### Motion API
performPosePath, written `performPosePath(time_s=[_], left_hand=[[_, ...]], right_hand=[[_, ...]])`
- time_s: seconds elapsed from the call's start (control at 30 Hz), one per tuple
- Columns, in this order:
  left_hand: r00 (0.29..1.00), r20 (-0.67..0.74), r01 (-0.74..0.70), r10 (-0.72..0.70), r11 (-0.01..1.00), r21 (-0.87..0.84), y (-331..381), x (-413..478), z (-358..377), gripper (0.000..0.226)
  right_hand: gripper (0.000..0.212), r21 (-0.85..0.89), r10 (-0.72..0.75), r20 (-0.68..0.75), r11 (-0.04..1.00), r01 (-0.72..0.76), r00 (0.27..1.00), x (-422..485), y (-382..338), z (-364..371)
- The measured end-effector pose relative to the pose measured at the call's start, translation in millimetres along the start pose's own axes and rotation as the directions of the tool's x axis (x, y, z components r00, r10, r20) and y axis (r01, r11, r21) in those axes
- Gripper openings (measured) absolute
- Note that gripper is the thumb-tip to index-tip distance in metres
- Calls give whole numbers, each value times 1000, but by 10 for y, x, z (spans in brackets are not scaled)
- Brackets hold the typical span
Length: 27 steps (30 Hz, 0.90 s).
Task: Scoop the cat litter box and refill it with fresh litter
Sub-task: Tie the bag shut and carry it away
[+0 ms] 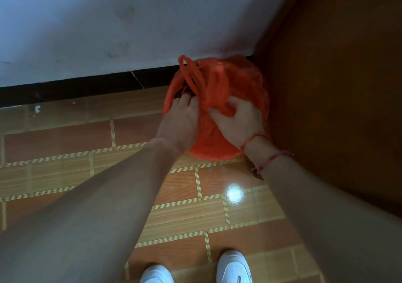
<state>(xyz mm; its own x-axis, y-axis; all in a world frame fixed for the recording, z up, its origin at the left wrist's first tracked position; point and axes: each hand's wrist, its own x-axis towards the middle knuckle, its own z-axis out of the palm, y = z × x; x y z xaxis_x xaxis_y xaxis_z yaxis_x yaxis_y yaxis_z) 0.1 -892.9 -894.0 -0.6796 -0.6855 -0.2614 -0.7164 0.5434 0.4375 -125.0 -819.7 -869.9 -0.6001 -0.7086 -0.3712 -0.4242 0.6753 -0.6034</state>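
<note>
**Tightly cornered: red bag gripped by both hands**

Room is closed off on two sides. A pale wall [108,21] fills the upper left of the frame and is edged below by a dark skirting strip [87,87]; a brown wooden panel [337,87] takes up the whole right side. Open tiled floor [65,152] with a wood pattern is left across the middle and lower left, and a bright glare spot [234,193] is seen right of centre.

The red plastic bag [245,80] is set on the floor in the corner where wall and panel meet, just above the centre of the frame. It is thin, glossy and bulging, with its twisted loop handles [191,74] standing up on its left side. Its contents cannot be made out.

Both arms are stretched forward from the lower corners. The left hand [185,113] is laid on the bag's mouth with its fingers curled over the plastic rim. The right hand [239,119] is closed round a bunched fold of the bag, and red string bracelets [272,158] are worn at that wrist. White shoes [233,267] are seen at the bottom edge, well apart from the bag.
</note>
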Motion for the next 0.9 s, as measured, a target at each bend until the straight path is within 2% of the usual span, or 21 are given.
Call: performPosePath(time_s=[0.1, 0.23, 0.43, 0.6, 0.9], left_hand=[[999, 16, -36, 35, 999, 23, 28, -86, -23, 38], [996, 70, -66, 62, 996, 64, -3, -201, -34, 34], [994, 102, -36, 29, 997, 69, 66, -372, -289, 38], [994, 104, 28, -39, 994, 103, 228, -608, -751, 42], [996, 41, 72, -81, 978, 196, 747, -1239, -1916, 71]], right_hand=[[42, -198, 99, -5, 975, -98, 995, 99, 59, 58], [46, -278, 168, 58, 949, -145, 984, 172, 53, 94], [39, -289, 141, 81, 951, -112, 987, -5, -85, -138], [42, -240, 151, 96, 963, -124, 984, -263, -321, -427], [68, -291, 128, 167, 954, -75, 978, -1048, -1108, -1255]])
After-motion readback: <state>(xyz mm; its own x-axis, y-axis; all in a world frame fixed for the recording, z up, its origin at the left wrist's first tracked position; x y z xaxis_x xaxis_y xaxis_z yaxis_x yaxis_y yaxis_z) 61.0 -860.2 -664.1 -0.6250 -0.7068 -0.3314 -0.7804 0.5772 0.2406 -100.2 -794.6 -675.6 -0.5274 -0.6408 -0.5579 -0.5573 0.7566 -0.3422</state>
